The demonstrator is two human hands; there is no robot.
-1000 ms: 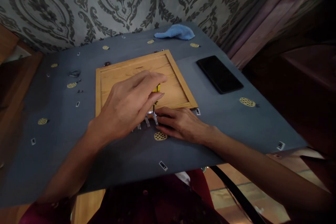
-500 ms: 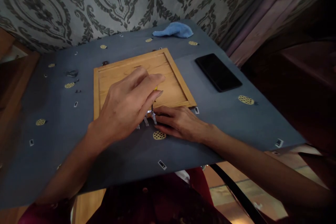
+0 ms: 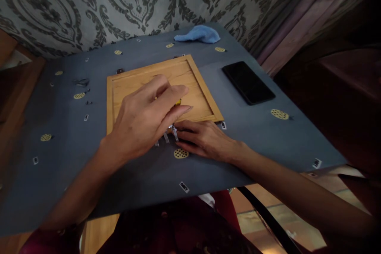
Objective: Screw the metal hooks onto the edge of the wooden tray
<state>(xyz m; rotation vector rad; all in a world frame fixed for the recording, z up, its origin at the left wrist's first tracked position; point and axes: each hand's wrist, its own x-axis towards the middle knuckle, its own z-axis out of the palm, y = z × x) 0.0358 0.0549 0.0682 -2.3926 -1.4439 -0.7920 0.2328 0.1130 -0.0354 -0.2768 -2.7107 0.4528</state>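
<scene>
My left hand [image 3: 145,115] is closed around a screwdriver [image 3: 178,102], of which only a bit of the yellow handle shows between thumb and fingers. The tool points down at a small silver metal hook piece [image 3: 175,133] with several prongs, on the near edge of a framed wooden panel [image 3: 205,95]. My right hand [image 3: 205,139] lies low beside it, its fingertips pressed against the hook piece and the panel's edge. The tip of the screwdriver is hidden behind my left thumb.
Right of the panel lies a black phone [image 3: 248,82]. A blue cloth [image 3: 199,34] is at the back of the table [image 3: 143,182]. Small dark metal pieces [image 3: 81,82] lie on the left. Dark fittings [image 3: 119,71] show along the panel's far edge. A patterned curtain hangs behind.
My left hand has turned slightly, and its thumb has moved a little right, showing more yellow handle and covering the shaft. My right hand and the panel stay put.
</scene>
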